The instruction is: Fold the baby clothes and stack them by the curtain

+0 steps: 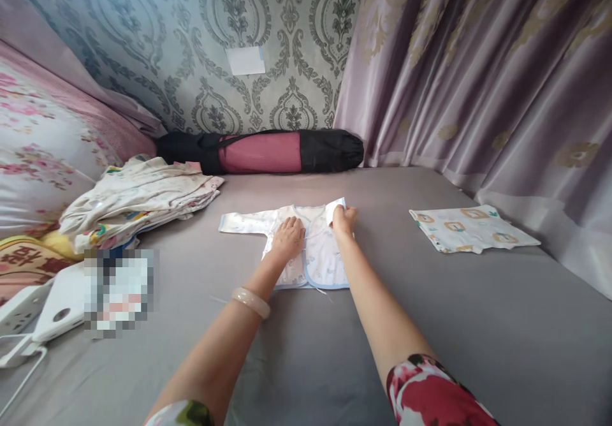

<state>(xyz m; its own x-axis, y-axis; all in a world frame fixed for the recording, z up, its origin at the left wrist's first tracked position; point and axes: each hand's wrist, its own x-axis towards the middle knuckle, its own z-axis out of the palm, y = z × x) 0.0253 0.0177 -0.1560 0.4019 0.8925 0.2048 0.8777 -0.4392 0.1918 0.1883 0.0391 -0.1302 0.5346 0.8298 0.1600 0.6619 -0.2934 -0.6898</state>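
A small white baby shirt [325, 263] with pale blue edging lies spread on the grey bed sheet [411, 324], its front panels meeting down the middle. Its left-hand sleeve [243, 222] stretches out flat to the side. My left hand [288, 238] rests flat on the left front panel, fingers stretched out. On the other side, my right hand [343, 219] is closed on the right-hand sleeve [336, 209], which is folded inward over the shirt with its cuff raised near the neckline. Thin white ties show by the bottom hem.
A folded patterned cloth [473, 228] lies to the right. Piled baby clothes [143, 196] sit at left, near a white power strip [23, 308], a white device [69, 301] and a blurred-out item [125, 292]. A black and pink rolled bag [261, 152] lies along the wall, beside curtains [454, 62].
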